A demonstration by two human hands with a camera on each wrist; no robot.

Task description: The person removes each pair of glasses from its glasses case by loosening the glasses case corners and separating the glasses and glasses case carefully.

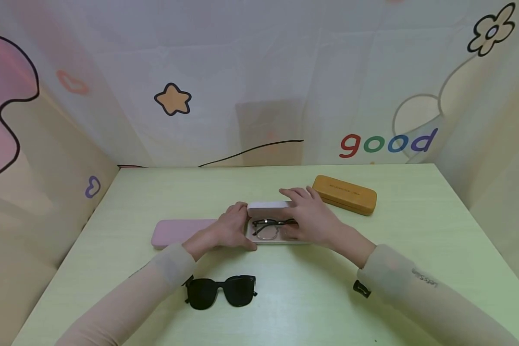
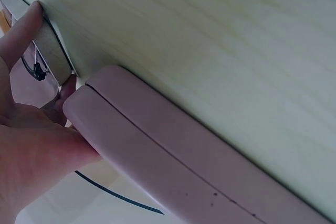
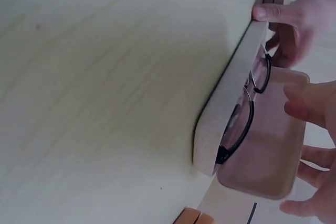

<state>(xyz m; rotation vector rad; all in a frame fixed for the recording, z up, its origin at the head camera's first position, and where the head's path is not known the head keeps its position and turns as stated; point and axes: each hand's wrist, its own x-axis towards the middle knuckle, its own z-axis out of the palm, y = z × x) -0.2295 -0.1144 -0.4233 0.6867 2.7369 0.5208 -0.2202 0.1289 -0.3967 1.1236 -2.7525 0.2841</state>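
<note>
A pale pink-and-white glasses case stands open at the middle of the table, lid raised at the back. Inside lie dark-topped, thin-rimmed eyeglasses, partly hidden by my right hand. My left hand grips the case's left end, its thumb at the front corner. Over the right part of the case, my right hand spreads its fingers behind and beyond the lid, with the thumb on the inner side. Directly left of my left hand lies a closed pink glasses case.
Black sunglasses lie nearer me, beside my left sleeve. A closed orange-brown glasses case sits at the back right, behind my right hand. A printed curtain hangs along the table's far edge.
</note>
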